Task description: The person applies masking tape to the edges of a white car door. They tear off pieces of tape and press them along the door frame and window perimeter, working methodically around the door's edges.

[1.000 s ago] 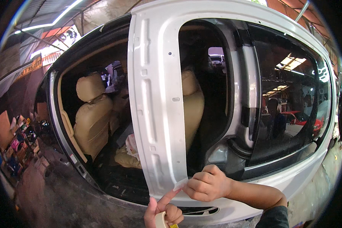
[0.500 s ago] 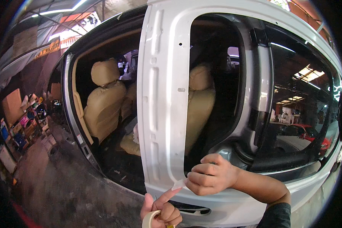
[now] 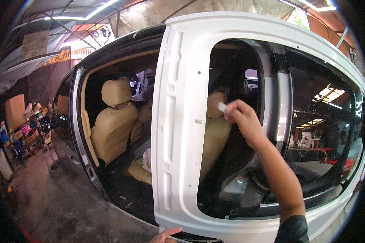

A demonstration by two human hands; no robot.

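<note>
My right hand is raised in front of the rear door's window opening. Its thumb and fingers pinch a small whitish strip of tape. Behind it, through the opening of the white van door panel, a tan seat shows. At the lower edge, my left hand is mostly cut off. Its index finger stretches along the panel's bottom by the dark door handle recess. The cream tape roll it held half a second ago lies out of sight below the edge.
Left of the panel, the open doorway shows a tan front seat. A dark rear side window reflects the workshop to the right. Cluttered shelves stand at the far left on a grey concrete floor.
My right hand has risen from the panel's lower window corner, carrying the tape strip up and away. The view has tilted upward, so my left hand and its tape roll have dropped toward the lower edge.
</note>
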